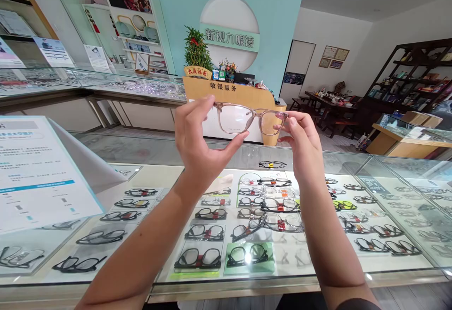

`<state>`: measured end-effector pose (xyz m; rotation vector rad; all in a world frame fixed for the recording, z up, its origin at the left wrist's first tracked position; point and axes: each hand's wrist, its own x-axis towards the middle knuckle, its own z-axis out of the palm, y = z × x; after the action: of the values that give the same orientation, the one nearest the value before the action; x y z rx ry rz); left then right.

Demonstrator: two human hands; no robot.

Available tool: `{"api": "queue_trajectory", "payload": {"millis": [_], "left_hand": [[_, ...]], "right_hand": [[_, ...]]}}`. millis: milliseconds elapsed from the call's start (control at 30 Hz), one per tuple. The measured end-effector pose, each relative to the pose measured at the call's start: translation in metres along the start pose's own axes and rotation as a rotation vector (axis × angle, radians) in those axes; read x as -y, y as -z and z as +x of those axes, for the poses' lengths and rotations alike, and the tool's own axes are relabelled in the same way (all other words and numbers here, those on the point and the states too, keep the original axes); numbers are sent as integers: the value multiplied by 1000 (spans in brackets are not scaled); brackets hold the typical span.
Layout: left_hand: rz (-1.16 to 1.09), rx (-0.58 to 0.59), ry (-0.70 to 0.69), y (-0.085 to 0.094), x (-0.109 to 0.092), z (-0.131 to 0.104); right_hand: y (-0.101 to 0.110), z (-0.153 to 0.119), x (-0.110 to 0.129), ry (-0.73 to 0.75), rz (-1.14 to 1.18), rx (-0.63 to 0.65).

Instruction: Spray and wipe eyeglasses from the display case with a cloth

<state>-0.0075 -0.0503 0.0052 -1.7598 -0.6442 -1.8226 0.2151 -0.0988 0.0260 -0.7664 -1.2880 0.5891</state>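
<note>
A pair of eyeglasses (257, 112) with a clear, pinkish-brown frame is held up in front of me, above the glass display case (282, 152). My left hand (197, 135) is closed on its left side, with the thumb at the lower rim of the left lens and the fingers at the upper corner. At the other end, my right hand (303, 142) pinches the right corner between thumb and fingers. Below lie several pairs of glasses; a dark pair (279, 205) with a red tag is between my forearms.
A printed sign (35, 173) stands on the case at the left. Beyond are a wooden cashier counter (233, 95) with a plant (197, 51), more display cases (141, 86) to the left, and a dark wooden shelf (399, 74) at the right.
</note>
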Motion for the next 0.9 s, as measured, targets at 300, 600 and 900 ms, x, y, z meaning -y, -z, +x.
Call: {"api": "queue_trajectory", "payload": {"millis": [300,600,900], "left_hand": [[-157,59,182,-10,13,-5],[-270,166,226,-18,19,-9],[-371,167,265,-17,18,-9]], "right_hand": [[0,-4,2,35,-67,-16],[-3,-10,7,193,-189,-130],[-4,-10,9,212,-134,-102]]}}
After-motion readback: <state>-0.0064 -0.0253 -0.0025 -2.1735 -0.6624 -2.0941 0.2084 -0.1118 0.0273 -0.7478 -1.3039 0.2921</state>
